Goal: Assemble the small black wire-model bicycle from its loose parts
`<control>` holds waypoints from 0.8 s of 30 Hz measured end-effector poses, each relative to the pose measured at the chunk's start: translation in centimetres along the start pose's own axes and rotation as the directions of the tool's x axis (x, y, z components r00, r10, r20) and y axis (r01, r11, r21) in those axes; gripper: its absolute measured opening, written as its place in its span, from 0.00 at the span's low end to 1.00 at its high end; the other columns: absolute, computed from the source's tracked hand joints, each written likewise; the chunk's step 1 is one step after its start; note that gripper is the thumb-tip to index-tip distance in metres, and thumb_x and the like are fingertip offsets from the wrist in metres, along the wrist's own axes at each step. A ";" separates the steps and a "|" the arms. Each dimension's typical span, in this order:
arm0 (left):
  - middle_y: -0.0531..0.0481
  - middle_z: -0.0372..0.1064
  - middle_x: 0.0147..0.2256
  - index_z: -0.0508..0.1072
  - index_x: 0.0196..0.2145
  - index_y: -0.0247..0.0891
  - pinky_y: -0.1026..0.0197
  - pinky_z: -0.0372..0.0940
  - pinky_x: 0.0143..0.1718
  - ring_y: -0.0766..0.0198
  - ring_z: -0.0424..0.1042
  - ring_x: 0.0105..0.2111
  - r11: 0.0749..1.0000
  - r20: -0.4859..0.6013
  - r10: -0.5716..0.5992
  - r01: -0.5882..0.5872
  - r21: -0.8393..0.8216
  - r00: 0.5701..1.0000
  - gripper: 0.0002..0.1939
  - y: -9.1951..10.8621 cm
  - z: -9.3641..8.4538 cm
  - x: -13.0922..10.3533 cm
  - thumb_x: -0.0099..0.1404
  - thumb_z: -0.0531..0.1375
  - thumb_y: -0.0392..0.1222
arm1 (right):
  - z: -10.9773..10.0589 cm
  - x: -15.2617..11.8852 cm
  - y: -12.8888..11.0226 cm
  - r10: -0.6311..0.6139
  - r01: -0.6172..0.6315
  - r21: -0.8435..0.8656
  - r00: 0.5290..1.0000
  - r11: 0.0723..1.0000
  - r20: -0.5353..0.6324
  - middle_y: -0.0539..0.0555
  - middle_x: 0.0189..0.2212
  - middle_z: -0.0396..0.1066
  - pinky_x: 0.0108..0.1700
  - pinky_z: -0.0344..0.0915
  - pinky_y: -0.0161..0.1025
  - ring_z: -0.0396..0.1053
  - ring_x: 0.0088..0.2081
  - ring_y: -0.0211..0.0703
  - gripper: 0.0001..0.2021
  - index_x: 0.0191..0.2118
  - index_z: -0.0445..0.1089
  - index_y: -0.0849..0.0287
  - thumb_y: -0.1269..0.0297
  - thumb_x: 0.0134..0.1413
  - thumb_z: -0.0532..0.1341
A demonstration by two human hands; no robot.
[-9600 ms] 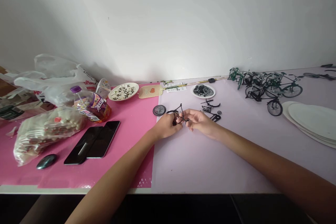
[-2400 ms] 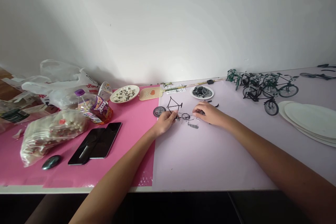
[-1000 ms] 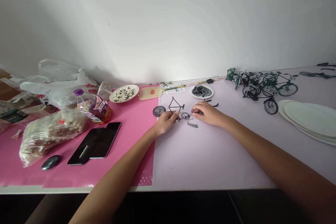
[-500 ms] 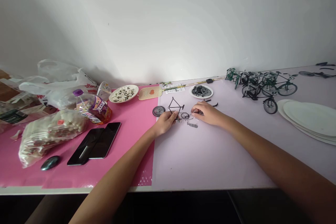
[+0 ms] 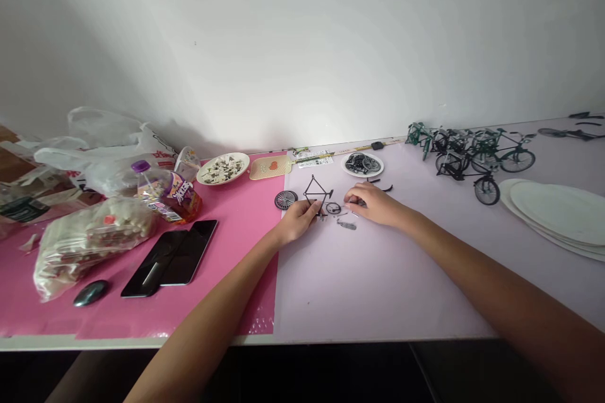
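My left hand (image 5: 299, 219) is closed on a dark miniature bicycle frame (image 5: 316, 186), thumb and fingers pinching its lower tubes. A black spoked toy wheel (image 5: 285, 199) lies just left of those fingers. Between my hands is a small dark ring-shaped part (image 5: 333, 208). My right hand (image 5: 368, 203) rests by the surface with its fingers pinched; what is between the fingertips, if anything, is too small to make out. A grey slender part (image 5: 346, 225) and tiny pieces lie below the right fingertips.
Behind, a white plate (image 5: 345, 169) holds black bicycle parts. Several assembled miniature bicycles (image 5: 503, 156) stand at right, beside stacked white plates (image 5: 562, 214). At left are a plate of small pieces (image 5: 201, 177), a purple-capped bottle (image 5: 170, 195), phones (image 5: 189, 252) and a filled plastic bag (image 5: 94, 236).
The bicycle frame has shifted very slightly in my left hand. Both hands otherwise stay almost in the same places.
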State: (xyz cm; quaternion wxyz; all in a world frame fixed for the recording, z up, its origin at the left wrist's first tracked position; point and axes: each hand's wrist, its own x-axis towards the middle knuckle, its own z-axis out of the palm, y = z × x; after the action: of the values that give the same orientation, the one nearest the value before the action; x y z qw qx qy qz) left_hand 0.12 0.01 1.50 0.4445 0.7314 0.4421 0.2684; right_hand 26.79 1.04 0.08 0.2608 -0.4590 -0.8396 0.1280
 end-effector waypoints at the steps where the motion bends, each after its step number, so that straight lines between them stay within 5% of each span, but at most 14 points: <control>1: 0.57 0.58 0.20 0.74 0.36 0.34 0.62 0.54 0.26 0.68 0.55 0.20 1.000 0.003 -0.003 0.003 -0.004 1.000 0.31 0.0 0.0 0.0 0.71 0.50 0.66 | 0.0 0.0 0.0 -0.001 0.001 0.002 1.000 1.000 -0.001 0.56 0.37 0.75 0.49 0.68 0.49 0.72 0.46 0.54 0.07 0.39 0.74 0.54 0.58 0.64 0.60; 24: 0.57 0.59 0.20 0.74 0.36 0.34 0.62 0.54 0.26 0.68 0.56 0.21 1.000 0.019 -0.003 0.003 0.017 1.000 0.28 0.4 0.0 -0.2 0.72 0.50 0.63 | 0.3 0.1 0.6 -0.015 0.015 0.007 1.000 1.000 -0.013 0.56 0.37 0.76 0.49 0.68 0.49 0.73 0.46 0.54 0.07 0.39 0.74 0.54 0.59 0.64 0.61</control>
State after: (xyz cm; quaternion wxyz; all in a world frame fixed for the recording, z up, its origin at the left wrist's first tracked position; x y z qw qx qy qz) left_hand 0.18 -0.19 1.85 0.4429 0.7370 0.4412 0.2570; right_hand 27.00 1.39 -0.39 0.2687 -0.4525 -0.8409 0.1263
